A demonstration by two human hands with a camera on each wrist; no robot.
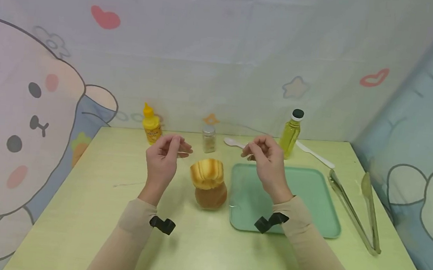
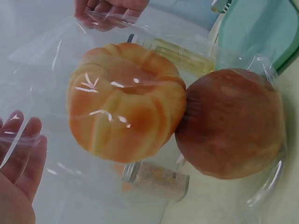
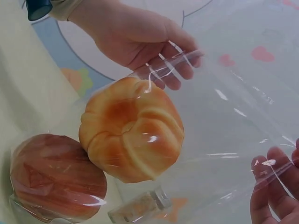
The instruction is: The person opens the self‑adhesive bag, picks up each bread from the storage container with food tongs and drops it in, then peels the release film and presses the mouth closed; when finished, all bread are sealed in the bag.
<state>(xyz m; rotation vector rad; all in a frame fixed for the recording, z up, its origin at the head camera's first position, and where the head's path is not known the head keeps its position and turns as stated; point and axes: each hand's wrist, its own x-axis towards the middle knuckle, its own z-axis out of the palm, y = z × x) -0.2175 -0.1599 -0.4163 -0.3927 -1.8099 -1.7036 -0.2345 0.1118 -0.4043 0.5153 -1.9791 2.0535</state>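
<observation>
On the pale green worktop stands a clear thin plastic bag, held up at its mouth. Inside sit a round reddish-brown bun and, on top of it, a golden fluted bun. The left hand and right hand each pinch the film's edge. The bag looks light, limp and slippery; the buns look soft and easily squashed, so the film's edge is probably the best hold.

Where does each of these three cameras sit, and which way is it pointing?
Head: on the person's head, looking down at the table, both hands and sleeves.
Left wrist: under the left hand, facing two buns in a clear bag; fingers show.
Right wrist: by the right hand, facing the left hand.
All share the buns.
</observation>
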